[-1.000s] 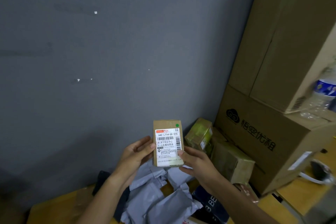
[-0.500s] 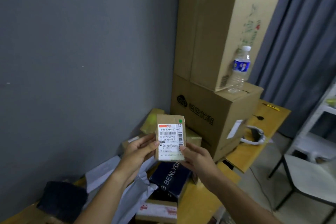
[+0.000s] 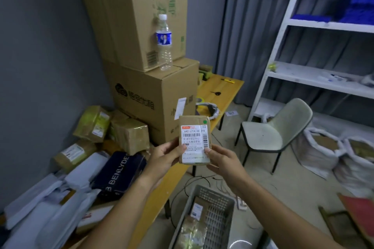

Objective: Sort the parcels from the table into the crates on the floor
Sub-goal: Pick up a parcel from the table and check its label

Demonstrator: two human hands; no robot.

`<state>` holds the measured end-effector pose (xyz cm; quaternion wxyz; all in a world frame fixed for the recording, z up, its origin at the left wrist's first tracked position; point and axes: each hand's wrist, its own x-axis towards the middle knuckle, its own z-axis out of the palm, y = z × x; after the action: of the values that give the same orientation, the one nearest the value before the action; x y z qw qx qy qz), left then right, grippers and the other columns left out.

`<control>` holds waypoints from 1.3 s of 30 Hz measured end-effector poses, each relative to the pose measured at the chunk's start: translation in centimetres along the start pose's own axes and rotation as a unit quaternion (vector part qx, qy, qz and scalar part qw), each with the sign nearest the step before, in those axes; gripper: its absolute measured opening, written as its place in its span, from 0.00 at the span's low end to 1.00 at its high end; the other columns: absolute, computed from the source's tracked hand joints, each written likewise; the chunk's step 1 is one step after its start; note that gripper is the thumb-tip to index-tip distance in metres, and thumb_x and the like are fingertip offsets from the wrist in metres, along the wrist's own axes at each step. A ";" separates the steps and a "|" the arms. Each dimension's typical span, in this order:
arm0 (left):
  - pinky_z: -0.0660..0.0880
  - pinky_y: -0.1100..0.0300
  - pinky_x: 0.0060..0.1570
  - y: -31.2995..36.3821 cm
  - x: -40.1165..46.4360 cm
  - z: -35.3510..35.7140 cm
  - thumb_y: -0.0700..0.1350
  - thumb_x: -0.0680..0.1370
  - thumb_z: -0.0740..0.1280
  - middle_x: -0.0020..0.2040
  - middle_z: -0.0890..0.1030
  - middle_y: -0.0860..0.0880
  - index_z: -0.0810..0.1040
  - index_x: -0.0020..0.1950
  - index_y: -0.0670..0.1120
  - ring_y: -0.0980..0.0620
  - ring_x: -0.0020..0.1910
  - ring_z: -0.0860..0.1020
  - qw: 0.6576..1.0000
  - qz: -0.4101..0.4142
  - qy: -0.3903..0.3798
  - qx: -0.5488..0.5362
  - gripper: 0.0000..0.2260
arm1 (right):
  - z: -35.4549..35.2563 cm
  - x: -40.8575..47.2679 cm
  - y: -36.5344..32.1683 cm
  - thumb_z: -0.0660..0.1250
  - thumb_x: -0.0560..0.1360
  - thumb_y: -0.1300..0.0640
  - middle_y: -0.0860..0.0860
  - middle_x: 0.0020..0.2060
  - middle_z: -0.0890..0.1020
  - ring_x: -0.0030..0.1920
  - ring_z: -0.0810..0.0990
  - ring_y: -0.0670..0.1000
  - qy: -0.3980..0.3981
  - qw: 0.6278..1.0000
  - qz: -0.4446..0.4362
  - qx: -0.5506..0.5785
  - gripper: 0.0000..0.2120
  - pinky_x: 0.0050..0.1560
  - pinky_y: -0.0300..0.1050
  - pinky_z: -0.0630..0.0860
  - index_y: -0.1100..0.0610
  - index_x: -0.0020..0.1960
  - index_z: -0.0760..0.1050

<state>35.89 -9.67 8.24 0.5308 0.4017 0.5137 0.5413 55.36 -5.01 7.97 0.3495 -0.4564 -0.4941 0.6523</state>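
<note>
A small brown cardboard parcel point(image 3: 194, 139) with a white shipping label and a green dot is held upright in front of me. My left hand point(image 3: 165, 156) grips its left edge and my right hand point(image 3: 222, 159) grips its lower right edge. Below, on the floor, stands a grey plastic crate point(image 3: 218, 218) with a couple of parcels inside. On the yellow table point(image 3: 172, 180) at the left lie more parcels: tape-wrapped brown boxes point(image 3: 129, 135), a dark navy box point(image 3: 119, 174) and several grey mailer bags point(image 3: 50, 204).
Two large cardboard boxes point(image 3: 153, 95) are stacked on the table by the wall, with a water bottle point(image 3: 165, 43) on the lower one. A pale chair point(image 3: 273, 133), white shelving point(image 3: 315, 79), white sacks point(image 3: 332, 153) and loose cables point(image 3: 202, 182) are on the right.
My view has swung right and down, from the wall to the table edge, floor crate and shelving. The parcel stays held in both hands.
</note>
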 end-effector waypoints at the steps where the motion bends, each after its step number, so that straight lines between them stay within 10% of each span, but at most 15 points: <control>1: 0.81 0.60 0.52 -0.5 0.5 1.3 0.42 0.80 0.69 0.57 0.86 0.49 0.80 0.64 0.49 0.50 0.56 0.84 1.000 -0.006 -0.006 -0.001 0.13 | -1.4 -0.3 0.3 0.67 0.81 0.57 0.53 0.57 0.86 0.53 0.86 0.48 0.008 1.000 0.001 0.004 0.16 0.45 0.37 0.80 0.57 0.68 0.76; 9: 0.82 0.59 0.45 -4.7 4.6 7.0 0.37 0.80 0.68 0.54 0.86 0.46 0.81 0.62 0.43 0.47 0.53 0.85 0.998 -0.055 -0.032 -0.001 0.12 | -8.0 0.2 3.9 0.68 0.80 0.55 0.50 0.54 0.87 0.55 0.86 0.50 0.058 0.997 0.053 0.006 0.17 0.60 0.49 0.79 0.53 0.69 0.75; 26: 0.80 0.48 0.56 -16.5 16.4 7.6 0.41 0.80 0.68 0.53 0.87 0.48 0.83 0.60 0.49 0.47 0.53 0.85 0.974 -0.186 -0.128 0.038 0.10 | -11.7 7.9 9.9 0.65 0.82 0.54 0.49 0.51 0.88 0.49 0.87 0.49 0.131 0.975 0.176 0.014 0.10 0.42 0.39 0.79 0.53 0.62 0.79; 35: 0.80 0.47 0.59 -20.9 17.5 18.7 0.39 0.80 0.68 0.54 0.86 0.47 0.81 0.64 0.46 0.47 0.53 0.85 0.947 -0.217 -0.225 0.076 0.13 | -21.9 3.9 14.1 0.67 0.81 0.51 0.49 0.52 0.88 0.55 0.86 0.53 0.224 0.951 0.207 0.054 0.12 0.64 0.55 0.76 0.51 0.64 0.79; 39: 0.80 0.48 0.58 -24.6 17.1 25.2 0.39 0.80 0.68 0.54 0.86 0.49 0.80 0.66 0.47 0.48 0.54 0.85 0.934 -0.224 -0.255 0.108 0.15 | -28.4 2.1 16.8 0.68 0.81 0.54 0.51 0.51 0.88 0.52 0.87 0.53 0.245 0.943 0.212 0.080 0.12 0.52 0.49 0.82 0.52 0.63 0.79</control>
<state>62.67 8.26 -14.07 0.7047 0.4561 0.4928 0.2289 81.33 1.66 -11.46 0.3486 -0.6672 -0.2309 0.6165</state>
